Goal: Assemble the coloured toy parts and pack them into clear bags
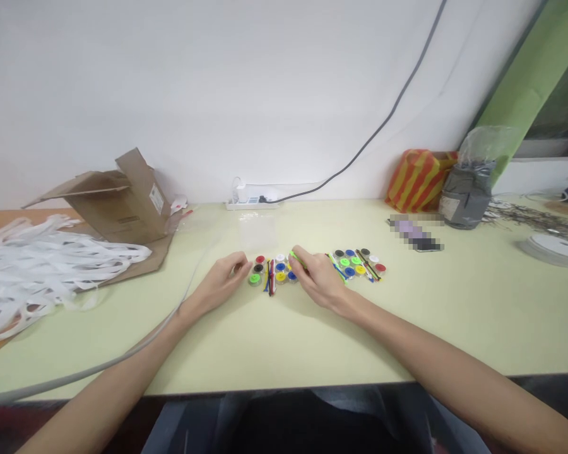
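My right hand (pixel 319 277) is closed over the middle of a row of small round pieces, thumb and fingertips pinching a bright green piece (pixel 297 255), perhaps a strip; most of it is hidden. My left hand (pixel 224 277) rests at the row's left end, fingers loosely curled, thumb a little apart, nothing visible in it. Beside it lie clear-rimmed discs with coloured centres, among them a green disc (pixel 255 279) and a red disc (pixel 260 259). A bundle of coloured strips (pixel 271 277) lies between the hands. Right of my right hand are several more discs (pixel 349 272) and strips (pixel 368 266).
White ribbon (pixel 52 265) is heaped left beside an open cardboard box (pixel 123 202). A power strip (pixel 253 203) with a dark cable (pixel 373 135) sits by the wall. Toward the right are a striped bag (pixel 419 180), a grey bag (pixel 464 195), a blurred-out phone-like item (pixel 428 244) and a white reel (pixel 556 249).
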Motion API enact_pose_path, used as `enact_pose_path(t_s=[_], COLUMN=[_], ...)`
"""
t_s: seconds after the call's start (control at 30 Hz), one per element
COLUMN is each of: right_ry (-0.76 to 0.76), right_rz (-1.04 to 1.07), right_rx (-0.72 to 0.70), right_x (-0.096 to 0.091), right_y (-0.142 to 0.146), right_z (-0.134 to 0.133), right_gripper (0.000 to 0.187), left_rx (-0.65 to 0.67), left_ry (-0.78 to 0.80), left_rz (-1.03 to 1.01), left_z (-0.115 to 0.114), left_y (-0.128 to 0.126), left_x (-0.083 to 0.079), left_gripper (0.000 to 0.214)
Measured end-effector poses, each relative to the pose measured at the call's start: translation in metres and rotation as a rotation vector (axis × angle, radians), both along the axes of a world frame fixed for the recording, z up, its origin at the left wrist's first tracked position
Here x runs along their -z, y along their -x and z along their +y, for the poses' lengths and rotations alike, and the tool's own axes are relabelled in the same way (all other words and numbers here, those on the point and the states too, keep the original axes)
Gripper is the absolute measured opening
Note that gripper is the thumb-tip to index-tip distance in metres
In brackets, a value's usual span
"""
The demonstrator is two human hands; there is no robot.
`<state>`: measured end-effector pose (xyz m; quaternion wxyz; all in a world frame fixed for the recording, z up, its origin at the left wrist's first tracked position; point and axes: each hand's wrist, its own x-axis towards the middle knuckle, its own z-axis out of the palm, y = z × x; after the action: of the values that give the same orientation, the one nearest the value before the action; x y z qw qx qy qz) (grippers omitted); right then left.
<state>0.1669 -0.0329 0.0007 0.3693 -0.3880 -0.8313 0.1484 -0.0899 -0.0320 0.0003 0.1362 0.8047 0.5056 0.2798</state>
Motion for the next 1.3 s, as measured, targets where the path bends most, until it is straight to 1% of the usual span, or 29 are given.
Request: enact_pose_path(t_s=[0.07, 0.2, 0.47, 0.63, 0.73, 0.8, 0.9, 0.97, 1.03, 1.1, 1.17, 1.23, 1.3], right_ry=[0.004, -0.012, -0.002, 0.019, 0.019, 0.064, 0.251, 0.384, 0.480, 0.515, 0.518, 0.521, 0.524], right_rz=[-0.005, -0.040, -0.064, -0.027, 0.064, 0.150, 0.238, 0.256, 0.247, 0.208, 0.138, 0.049, -0.036], right_rx=[0.009, 0.014, 0.022, 0.015, 0.002, -0.005, -0.040, -0.108, -0.192, -0.256, -0.275, -0.265, -0.243], right_x=[0.000, 0.000, 0.000, 0.002, 0.000, -0.004, -0.013, -0.019, -0.024, -0.028, -0.032, -0.035, -0.037], right_y=[0.000, 0.001, 0.001, 0.001, 0.000, 0.000, 0.005, 0.011, 0.020, 0.029, 0.038, 0.045, 0.050], right_z=[0.000, -0.001, 0.000, 0.000, 0.000, 0.002, 0.012, 0.024, 0.036, 0.047, 0.056, 0.063, 0.068], right_gripper=[0.024, 0.024, 0.025, 0.027, 0.032, 0.039, 0.046, 0.043, 0.034, 0.024, 0.017, 0.018, 0.023], left_rx=[-0.029, 0.020, 0.060, 0.059, 0.050, 0.065, 0.086, 0.086, 0.083, 0.080, 0.078, 0.072, 0.064], left_ry=[0.015, 0.064, 0.104, 0.100, 0.070, 0.062, 0.073, 0.083, 0.085, 0.081, 0.073, 0.067, 0.062], left_rz=[0.001, -0.018, -0.039, -0.044, -0.026, -0.016, 0.003, 0.013, 0.018, 0.022, 0.029, 0.039, 0.048], left_z=[0.001, 0.002, -0.001, -0.002, -0.001, 0.000, 0.001, 0.001, 0.001, 0.001, 0.000, 0.000, 0.000], left_y=[0.001, 0.002, -0.003, -0.003, -0.001, 0.000, 0.001, 0.000, 0.000, 0.000, 0.001, 0.002, 0.003], left_x=[0.000, 0.001, -0.002, -0.002, -0.001, -0.001, 0.000, 0.000, -0.001, -0.001, -0.001, -0.002, -0.002], left_gripper=[0.036, 0.038, 0.040, 0.038, 0.040, 0.041, 0.043, 0.045, 0.047, 0.048, 0.047, 0.047, 0.046])
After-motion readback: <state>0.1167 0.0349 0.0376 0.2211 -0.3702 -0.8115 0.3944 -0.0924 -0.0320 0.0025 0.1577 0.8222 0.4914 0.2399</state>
